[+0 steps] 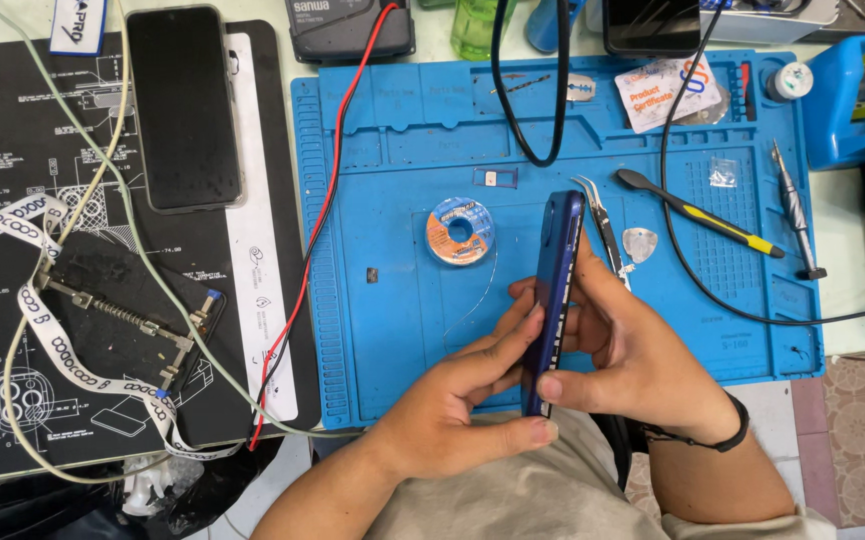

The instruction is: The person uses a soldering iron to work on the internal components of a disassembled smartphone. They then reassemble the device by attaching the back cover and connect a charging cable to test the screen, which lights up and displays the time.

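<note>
A dark blue smartphone [555, 290] stands on edge above the blue silicone work mat [392, 330], its thin side turned toward the camera. My left hand [472, 385] grips it from the left, fingers across its face and thumb along the lower edge. My right hand [632, 350] grips it from the right, thumb pressed near the phone's bottom end. A black band is on the right wrist. Curved tweezers [604, 228] lie just behind the phone.
On the mat: a solder wick spool [460, 230], a small tray piece [495, 178], a triangular pick [639, 243], a black-yellow pry tool [702, 213], a metal screwdriver [794, 215]. A second black phone [182, 105] lies on the black mat at left, with a spring clamp [127, 320], lanyard and cables.
</note>
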